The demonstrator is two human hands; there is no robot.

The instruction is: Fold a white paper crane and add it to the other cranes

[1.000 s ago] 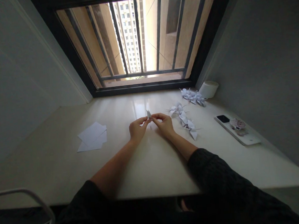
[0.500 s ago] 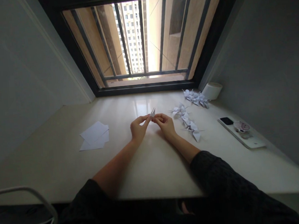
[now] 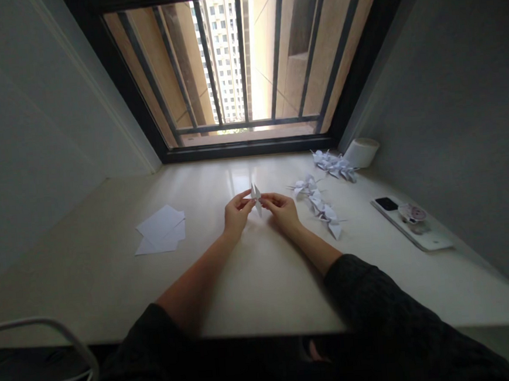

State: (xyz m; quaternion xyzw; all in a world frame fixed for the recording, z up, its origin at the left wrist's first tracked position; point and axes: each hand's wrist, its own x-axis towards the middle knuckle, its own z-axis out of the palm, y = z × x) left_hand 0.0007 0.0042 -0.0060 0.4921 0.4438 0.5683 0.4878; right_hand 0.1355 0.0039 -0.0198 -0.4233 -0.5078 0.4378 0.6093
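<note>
A small folded white paper crane (image 3: 257, 197) is pinched between my two hands, above the middle of the pale ledge (image 3: 262, 284). Its pointed tips stick up and down between the fingertips. My left hand (image 3: 237, 214) grips it from the left with thumb and fingers closed. From the other side my right hand (image 3: 283, 211) pinches it, closed as well. Just right of that hand lies a row of finished paper cranes (image 3: 317, 202). The fingertips hide part of the paper.
Loose white paper sheets (image 3: 161, 230) overlap on the left. More paper cranes (image 3: 334, 165) lie by a white roll (image 3: 361, 153) at the back right. A phone (image 3: 411, 223) rests near the right wall. A white cable (image 3: 48, 322) curves at lower left, and a barred window (image 3: 243, 68) stands behind.
The folded paper has been turned and spread, with points now showing above and below the fingers. My hands have moved slightly apart.
</note>
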